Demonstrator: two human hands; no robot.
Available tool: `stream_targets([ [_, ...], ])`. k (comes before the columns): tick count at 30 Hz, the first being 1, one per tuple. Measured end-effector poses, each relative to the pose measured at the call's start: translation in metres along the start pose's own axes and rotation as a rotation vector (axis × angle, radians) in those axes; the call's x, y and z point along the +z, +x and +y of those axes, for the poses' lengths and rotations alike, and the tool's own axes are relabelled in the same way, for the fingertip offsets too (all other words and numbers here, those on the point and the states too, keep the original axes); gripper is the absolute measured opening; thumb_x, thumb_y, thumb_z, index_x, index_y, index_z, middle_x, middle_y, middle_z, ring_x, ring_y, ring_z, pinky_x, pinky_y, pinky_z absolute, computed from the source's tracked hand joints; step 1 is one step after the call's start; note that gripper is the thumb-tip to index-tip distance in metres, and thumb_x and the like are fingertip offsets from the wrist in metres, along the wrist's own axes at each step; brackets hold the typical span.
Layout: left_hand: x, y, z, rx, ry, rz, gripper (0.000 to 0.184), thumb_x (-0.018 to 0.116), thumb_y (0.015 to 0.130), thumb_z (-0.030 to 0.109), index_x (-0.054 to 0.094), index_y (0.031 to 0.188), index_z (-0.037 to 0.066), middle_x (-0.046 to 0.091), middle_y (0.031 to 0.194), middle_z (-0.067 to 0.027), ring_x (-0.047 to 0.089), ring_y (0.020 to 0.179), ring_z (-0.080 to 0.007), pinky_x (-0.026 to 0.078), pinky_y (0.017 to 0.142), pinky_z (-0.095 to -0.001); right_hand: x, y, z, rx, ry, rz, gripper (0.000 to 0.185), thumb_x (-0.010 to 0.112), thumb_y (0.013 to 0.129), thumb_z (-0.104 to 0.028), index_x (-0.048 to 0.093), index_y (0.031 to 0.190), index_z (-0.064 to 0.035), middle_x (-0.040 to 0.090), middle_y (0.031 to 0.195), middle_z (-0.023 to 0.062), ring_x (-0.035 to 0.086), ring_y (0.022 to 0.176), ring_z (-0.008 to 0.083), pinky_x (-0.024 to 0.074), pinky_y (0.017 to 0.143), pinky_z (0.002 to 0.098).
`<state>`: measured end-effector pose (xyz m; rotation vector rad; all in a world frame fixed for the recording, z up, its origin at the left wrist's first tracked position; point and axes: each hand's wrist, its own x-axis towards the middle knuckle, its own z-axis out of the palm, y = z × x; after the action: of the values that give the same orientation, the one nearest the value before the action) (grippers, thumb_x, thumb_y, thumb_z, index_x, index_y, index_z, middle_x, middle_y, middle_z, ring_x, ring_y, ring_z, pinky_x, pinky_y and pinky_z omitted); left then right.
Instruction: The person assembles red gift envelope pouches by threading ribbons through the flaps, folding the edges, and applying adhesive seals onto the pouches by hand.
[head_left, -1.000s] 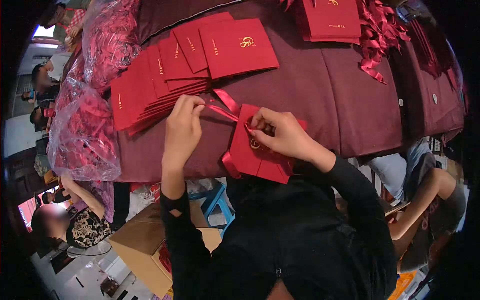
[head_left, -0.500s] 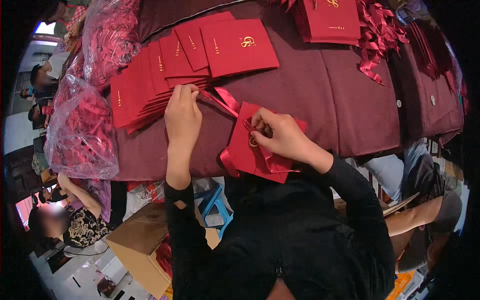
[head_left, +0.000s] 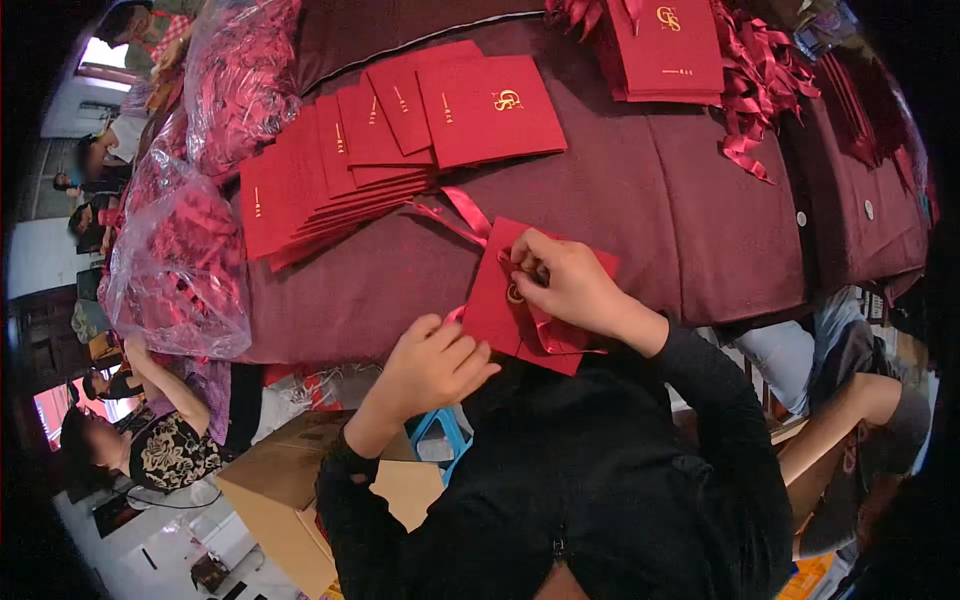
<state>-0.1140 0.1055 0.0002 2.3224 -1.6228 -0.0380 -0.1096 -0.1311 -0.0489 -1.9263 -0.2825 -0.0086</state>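
Observation:
A red paper gift bag (head_left: 487, 322) with a gold monogram lies tilted at the table's near edge. On its upper part my right hand (head_left: 572, 285) is closed, thumb and index finger pinching red ribbon (head_left: 541, 335) against the bag; the exact grip is partly hidden. One long ribbon tail (head_left: 466, 208) runs up and left from the bag across the cloth. My left hand (head_left: 432, 368) is at the bag's lower left, fingers loosely bent and apart, beside another ribbon end (head_left: 455, 316). Whether its fingertips touch that ribbon is unclear.
Overlapping red bags (head_left: 490, 110) fan across the table's dark red cloth (head_left: 620, 180). More bags (head_left: 665, 55) and loose ribbons (head_left: 757, 90) lie farther back. Clear plastic sacks (head_left: 175, 265) stand left. Below are a cardboard box (head_left: 290, 465) and a blue stool (head_left: 435, 432). Other people sit nearby.
My left hand has let go of the long ribbon tail near the fanned bags and moved down to the bag's lower left. My right hand keeps its pinch.

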Motion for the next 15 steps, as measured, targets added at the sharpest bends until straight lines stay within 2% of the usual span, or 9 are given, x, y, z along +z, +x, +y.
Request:
stream_targets([
  [1, -0.006, -0.012, -0.005, -0.037, 0.097, -0.084, 0.022, 0.070, 0.080, 0.026, 0.066, 0.084, 0.005, 0.062, 0.081, -0.0071, 0.060, 0.088, -0.0256, 0.044, 0.080, -0.0390, 0.001, 0.000, 0.001, -0.002, 0.006, -0.001, 0.020, 0.066, 0.081, -0.001, 0.052, 0.095, -0.0010, 0.060, 0.073, 0.0120, 0.064, 0.067, 0.0219, 0.0490, 0.061, 0.0313],
  [5, -0.024, -0.016, -0.035, -0.309, 0.488, 0.061, 0.021, 0.068, 0.081, 0.024, 0.064, 0.092, 0.006, 0.060, 0.096, -0.0087, 0.057, 0.096, -0.0255, 0.041, 0.082, -0.0425, 0.001, -0.001, 0.001, 0.035, -0.008, -0.022, 0.019, 0.065, 0.081, -0.001, 0.052, 0.096, -0.0013, 0.060, 0.071, 0.0118, 0.063, 0.065, 0.0218, 0.0487, 0.059, 0.0317],
  [6, -0.023, -0.015, -0.032, -0.307, 0.493, 0.064, 0.021, 0.068, 0.081, 0.024, 0.064, 0.092, 0.006, 0.060, 0.096, -0.0087, 0.057, 0.096, -0.0255, 0.041, 0.082, -0.0425, 0.000, 0.000, 0.000, 0.052, -0.005, -0.025, 0.019, 0.065, 0.082, -0.001, 0.052, 0.096, -0.0013, 0.060, 0.070, 0.0119, 0.063, 0.065, 0.0218, 0.0486, 0.059, 0.0319],
  [8, -0.017, -0.008, -0.018, -0.444, 0.386, 0.229, 0.022, 0.069, 0.080, 0.021, 0.064, 0.095, 0.006, 0.060, 0.097, -0.0078, 0.056, 0.094, -0.0268, 0.040, 0.080, -0.0449, 0.001, -0.001, 0.001, 0.048, -0.019, -0.011, 0.020, 0.066, 0.081, -0.001, 0.053, 0.096, -0.0015, 0.060, 0.072, 0.0124, 0.063, 0.065, 0.0226, 0.0486, 0.059, 0.0324],
  [10, 0.004, 0.002, 0.005, -0.463, 0.191, 0.293, 0.025, 0.072, 0.079, 0.020, 0.064, 0.097, 0.005, 0.060, 0.095, -0.0074, 0.056, 0.088, -0.0271, 0.042, 0.073, -0.0423, 0.001, -0.003, -0.001, 0.038, -0.033, -0.002, 0.021, 0.066, 0.081, -0.002, 0.053, 0.097, -0.0018, 0.060, 0.074, 0.0128, 0.063, 0.066, 0.0234, 0.0487, 0.059, 0.0330],
  [11, 0.016, 0.008, 0.015, -0.473, 0.096, 0.332, 0.026, 0.073, 0.079, 0.020, 0.064, 0.098, 0.004, 0.060, 0.095, -0.0074, 0.056, 0.086, -0.0272, 0.043, 0.071, -0.0406, 0.000, -0.005, -0.003, -0.009, -0.069, 0.007, 0.023, 0.067, 0.080, -0.005, 0.052, 0.097, -0.0018, 0.059, 0.080, 0.0158, 0.062, 0.073, 0.0293, 0.0490, 0.063, 0.0366],
  [12, 0.028, 0.015, 0.024, -0.522, 0.155, 0.340, 0.031, 0.074, 0.078, 0.023, 0.063, 0.100, 0.004, 0.060, 0.096, -0.0081, 0.056, 0.084, -0.0280, 0.044, 0.068, -0.0383, -0.001, -0.005, -0.005, -0.064, -0.102, 0.016, 0.025, 0.068, 0.079, -0.008, 0.051, 0.097, -0.0018, 0.057, 0.087, 0.0187, 0.061, 0.081, 0.0351, 0.0494, 0.066, 0.0402],
  [13, 0.036, 0.018, 0.031, -0.616, 0.148, 0.339, 0.035, 0.074, 0.077, 0.024, 0.062, 0.102, 0.004, 0.060, 0.097, -0.0090, 0.056, 0.083, -0.0290, 0.045, 0.070, -0.0390, -0.004, -0.008, -0.011, -0.144, -0.127, 0.063, 0.025, 0.069, 0.078, -0.009, 0.055, 0.097, -0.0033, 0.055, 0.092, 0.0166, 0.059, 0.083, 0.0338, 0.0489, 0.067, 0.0394],
  [15, 0.038, 0.021, 0.038, -0.733, 0.061, 0.350, 0.042, 0.073, 0.079, 0.023, 0.059, 0.112, 0.001, 0.058, 0.100, -0.0137, 0.054, 0.087, -0.0313, 0.044, 0.077, -0.0410, -0.023, -0.017, -0.031, -0.485, -0.441, 0.071, 0.026, 0.072, 0.077, -0.013, 0.061, 0.100, -0.0065, 0.056, 0.093, 0.0118, 0.058, 0.080, 0.0301, 0.0482, 0.065, 0.0386],
])
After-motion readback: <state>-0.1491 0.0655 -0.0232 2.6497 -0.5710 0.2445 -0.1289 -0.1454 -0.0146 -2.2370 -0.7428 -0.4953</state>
